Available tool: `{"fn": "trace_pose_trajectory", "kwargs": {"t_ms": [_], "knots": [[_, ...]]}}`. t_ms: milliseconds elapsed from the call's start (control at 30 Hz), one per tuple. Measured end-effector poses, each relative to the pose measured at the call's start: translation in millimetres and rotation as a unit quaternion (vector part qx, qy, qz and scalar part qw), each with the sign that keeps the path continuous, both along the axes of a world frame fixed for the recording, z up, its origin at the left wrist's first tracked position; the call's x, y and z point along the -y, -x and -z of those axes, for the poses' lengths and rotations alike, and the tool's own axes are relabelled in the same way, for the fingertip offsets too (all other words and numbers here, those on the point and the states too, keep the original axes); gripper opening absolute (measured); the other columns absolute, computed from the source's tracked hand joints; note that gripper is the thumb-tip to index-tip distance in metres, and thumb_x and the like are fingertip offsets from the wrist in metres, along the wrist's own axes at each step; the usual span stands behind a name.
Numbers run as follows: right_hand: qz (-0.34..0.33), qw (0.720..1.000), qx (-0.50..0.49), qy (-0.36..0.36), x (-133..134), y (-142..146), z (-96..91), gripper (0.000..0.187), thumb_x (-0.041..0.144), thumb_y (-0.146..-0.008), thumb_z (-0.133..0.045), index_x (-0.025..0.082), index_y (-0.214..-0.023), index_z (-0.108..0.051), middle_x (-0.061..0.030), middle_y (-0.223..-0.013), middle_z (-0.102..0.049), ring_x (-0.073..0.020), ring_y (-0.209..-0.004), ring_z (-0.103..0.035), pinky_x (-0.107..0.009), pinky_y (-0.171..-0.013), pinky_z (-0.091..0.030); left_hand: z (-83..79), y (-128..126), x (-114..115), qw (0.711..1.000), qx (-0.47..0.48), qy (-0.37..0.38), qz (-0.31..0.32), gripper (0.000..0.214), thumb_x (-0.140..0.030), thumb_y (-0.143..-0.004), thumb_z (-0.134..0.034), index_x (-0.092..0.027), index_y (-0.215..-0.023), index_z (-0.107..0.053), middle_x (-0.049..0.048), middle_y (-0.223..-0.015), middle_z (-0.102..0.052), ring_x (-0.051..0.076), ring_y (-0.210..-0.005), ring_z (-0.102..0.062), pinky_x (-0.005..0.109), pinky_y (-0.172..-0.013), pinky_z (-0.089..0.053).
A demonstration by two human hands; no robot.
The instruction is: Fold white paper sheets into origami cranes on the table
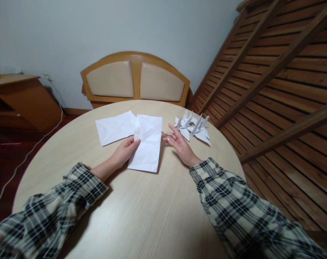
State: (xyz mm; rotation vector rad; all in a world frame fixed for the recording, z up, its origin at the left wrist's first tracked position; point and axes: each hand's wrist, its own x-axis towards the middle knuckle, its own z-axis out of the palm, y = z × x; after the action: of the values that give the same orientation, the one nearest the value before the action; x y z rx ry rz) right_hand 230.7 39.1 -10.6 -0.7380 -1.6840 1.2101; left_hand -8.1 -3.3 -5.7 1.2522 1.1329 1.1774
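Note:
A white sheet of paper [147, 153] with crease lines across it is held over the table by my left hand [125, 151]. The thumb lies on top at its left edge, and the fingers are hidden behind the sheet. Close to the sheet's right edge is my right hand [181, 145], its fingers spread and nothing held in them. Whether a fingertip touches the edge is hard to make out. Left of the held sheet, another creased white paper [115, 126] lies on the table, partly overlapped by it. Several folded white paper cranes [196, 126] sit just beyond my right hand.
The round wooden table [152, 212] carries all the paper. Behind it stands a headboard [137, 81] with two padded panels. Wooden slats [282, 90] lean at the right. On the left are a brown cabinet [26, 100] and a white cable [26, 156] along the floor.

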Motion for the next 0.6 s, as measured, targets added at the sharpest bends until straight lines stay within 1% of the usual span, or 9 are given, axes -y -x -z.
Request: {"fn": "trace_pose_trajectory", "kwargs": {"t_ms": [133,267,433,600], "knots": [[-0.035,0.993,0.077,-0.083,9,7,4.1,0.054,0.021,-0.090,-0.052,0.034,-0.142,-0.044,-0.0051,-0.134,-0.057,-0.0204,-0.117,-0.057,-0.052,-0.109,-0.040,5.0,1,-3,0.999,0.049,0.015,-0.013,0.023,-0.036,-0.082,-0.065,-0.016,-0.092,-0.063,0.0058,-0.087,-0.069,0.018,-0.076,-0.060,0.029,-0.069,-0.048],[-0.030,0.981,0.136,-0.137,13,10,4.3,0.052,0.016,-0.088,-0.051,0.033,-0.138,-0.051,-0.0037,-0.139,-0.055,-0.0228,-0.127,-0.051,-0.054,-0.113,-0.035,4.1,0,-2,0.998,0.064,0.023,-0.004,0.021,-0.034,-0.081,-0.067,-0.016,-0.090,-0.063,0.0057,-0.085,-0.069,0.018,-0.076,-0.061,0.029,-0.069,-0.048],[-0.020,0.972,0.167,-0.165,13,9,2.5,0.051,0.016,-0.089,-0.052,0.031,-0.137,-0.053,-0.0050,-0.139,-0.056,-0.0237,-0.128,-0.052,-0.055,-0.113,-0.035,1.0,-2,-1,0.997,0.066,0.031,0.007,0.022,-0.033,-0.081,-0.067,-0.016,-0.093,-0.062,0.0061,-0.086,-0.070,0.020,-0.080,-0.063,0.030,-0.071,-0.049],[-0.005,0.967,0.176,-0.182,14,8,1.4,0.048,0.016,-0.087,-0.055,0.032,-0.133,-0.057,-0.0049,-0.133,-0.061,-0.0235,-0.125,-0.055,-0.055,-0.110,-0.038,0.6,-1,-1,0.997,0.063,0.035,0.004,0.023,-0.034,-0.080,-0.067,-0.015,-0.093,-0.062,0.0059,-0.085,-0.070,0.018,-0.077,-0.063,0.030,-0.072,-0.050]]}}
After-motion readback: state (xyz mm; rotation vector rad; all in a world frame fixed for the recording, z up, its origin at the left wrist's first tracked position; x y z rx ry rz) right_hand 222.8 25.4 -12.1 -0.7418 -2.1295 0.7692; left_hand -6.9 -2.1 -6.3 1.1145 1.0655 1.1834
